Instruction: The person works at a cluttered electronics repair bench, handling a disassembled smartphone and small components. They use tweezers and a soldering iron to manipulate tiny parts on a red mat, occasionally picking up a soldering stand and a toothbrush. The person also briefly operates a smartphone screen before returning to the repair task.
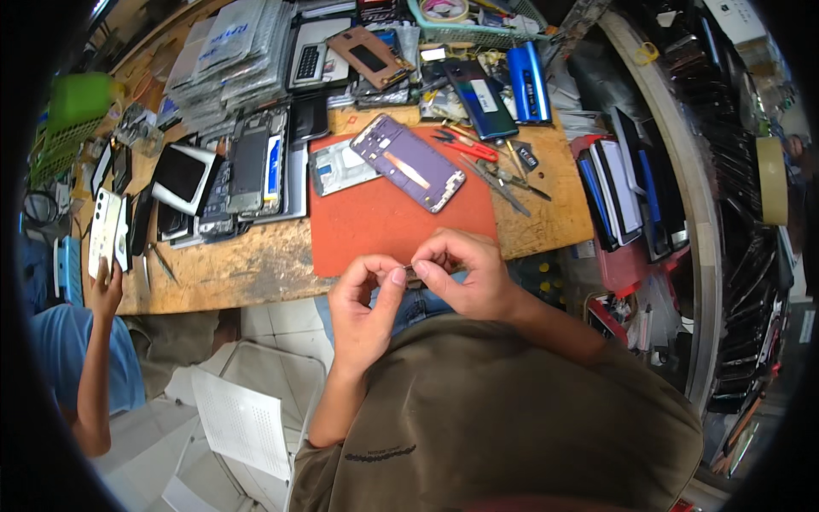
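Observation:
Close to my body, just over the front edge of the red-orange mat (401, 230), my two hands meet fingertip to fingertip. Thumb and index finger of my left hand (365, 309) pinch one end of a tiny dark piece (409, 268). My right hand (467, 275) pinches its other end; the piece is too small to name. Beyond them on the mat lies a purple phone mid-frame (409, 162), tilted diagonally and overlapping a silver phone frame (343, 166). Red-handled cutters (469, 147) and metal tweezers (495, 183) lie right of the purple frame.
Phones and phone parts (256, 162) crowd the wooden bench (230, 273) at left, below stacked bubble-wrap packs (230, 51). A blue phone (529, 81) stands back right. At far left, another person's hand (106, 290) holds a white phone (107, 226). A white chair (243, 418) is lower left.

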